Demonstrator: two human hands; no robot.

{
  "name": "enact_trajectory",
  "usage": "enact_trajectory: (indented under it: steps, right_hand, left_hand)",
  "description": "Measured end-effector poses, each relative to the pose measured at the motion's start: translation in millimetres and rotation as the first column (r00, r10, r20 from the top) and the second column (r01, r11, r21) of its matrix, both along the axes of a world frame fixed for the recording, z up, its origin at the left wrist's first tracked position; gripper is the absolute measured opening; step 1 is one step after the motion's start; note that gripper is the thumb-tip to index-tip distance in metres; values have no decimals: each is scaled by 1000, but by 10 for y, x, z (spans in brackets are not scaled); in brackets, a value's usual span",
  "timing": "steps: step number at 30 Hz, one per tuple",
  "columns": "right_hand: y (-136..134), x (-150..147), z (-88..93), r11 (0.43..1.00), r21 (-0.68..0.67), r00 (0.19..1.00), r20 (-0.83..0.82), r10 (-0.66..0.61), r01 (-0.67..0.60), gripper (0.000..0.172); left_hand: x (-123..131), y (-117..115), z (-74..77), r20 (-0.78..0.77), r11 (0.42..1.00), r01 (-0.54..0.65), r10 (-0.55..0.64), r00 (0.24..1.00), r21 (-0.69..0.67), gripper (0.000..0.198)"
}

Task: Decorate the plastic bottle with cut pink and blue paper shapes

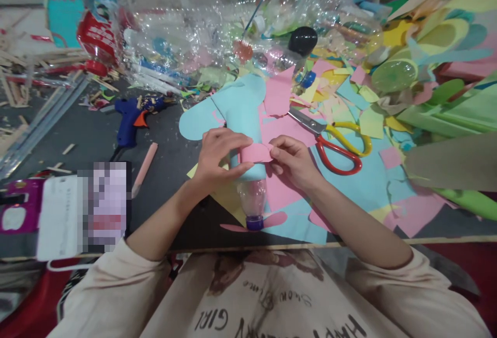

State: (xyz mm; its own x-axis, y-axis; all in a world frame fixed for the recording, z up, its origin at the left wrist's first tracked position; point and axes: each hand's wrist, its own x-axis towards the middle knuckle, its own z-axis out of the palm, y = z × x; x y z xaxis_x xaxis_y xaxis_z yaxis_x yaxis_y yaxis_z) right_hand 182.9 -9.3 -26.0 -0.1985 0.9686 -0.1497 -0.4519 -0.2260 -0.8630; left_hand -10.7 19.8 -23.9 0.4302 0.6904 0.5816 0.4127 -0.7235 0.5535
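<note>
A clear plastic bottle [251,195] lies in front of me with its purple cap [254,222] towards me. Light blue paper [244,115] is wrapped around its body. Across the blue wrap sits a pink paper piece [254,153] with a rounded edge. My left hand [215,157] holds its left end against the bottle, thumb below and fingers above. The right end is pinched between the thumb and fingers of my right hand [293,161]. Rounded blue paper shapes [200,118] stick out at the bottle's far end.
Scissors [330,138] with red and yellow handles lie on paper sheets at right. A blue glue gun [130,118] and a pink stick-like cutter [145,169] are at left. Clear plastic bottles [186,32] and paper scraps [349,89] crowd the back. A phone [106,203] lies front left.
</note>
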Motion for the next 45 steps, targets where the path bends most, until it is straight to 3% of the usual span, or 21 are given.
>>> enact_trajectory:
  steps: [5, 8, 10, 15, 20, 28, 34, 45]
  right_hand:
    - [35, 20, 28, 998, 18, 998, -2, -58, 58, 25]
    - [38, 25, 42, 996, 29, 997, -20, -80, 81, 27]
    - [36, 28, 54, 997, 12, 997, -27, -76, 77, 28]
    - [35, 43, 79, 999, -27, 998, -47, -41, 40, 30]
    - [32, 57, 67, 999, -43, 999, -49, -13, 11, 27]
    - [0, 37, 34, 999, 44, 1000, -13, -7, 7, 14]
    - [-6, 41, 33, 997, 68, 998, 57, -32, 28, 15]
    - [17, 74, 27, 996, 55, 990, 122, -76, 69, 21]
  left_hand:
    - [-6, 10, 12, 52, 994, 108, -109, 993, 25, 19]
    - [-14, 12, 24, 69, 986, 167, -169, 983, 26, 35]
    - [-7, 6, 20, 80, 990, 139, -138, 987, -10, 39]
    - [52, -33, -20, 175, 991, -22, 45, 984, -131, 11]
    - [72, -50, -13, 293, 954, -47, 138, 946, -296, 23]
    - [76, -33, 21, 385, 950, 19, 109, 916, -312, 20]
    - [72, -66, 108, 356, 919, -70, 220, 908, -389, 10]
    - [64, -63, 119, 382, 876, -37, 248, 890, -482, 18]
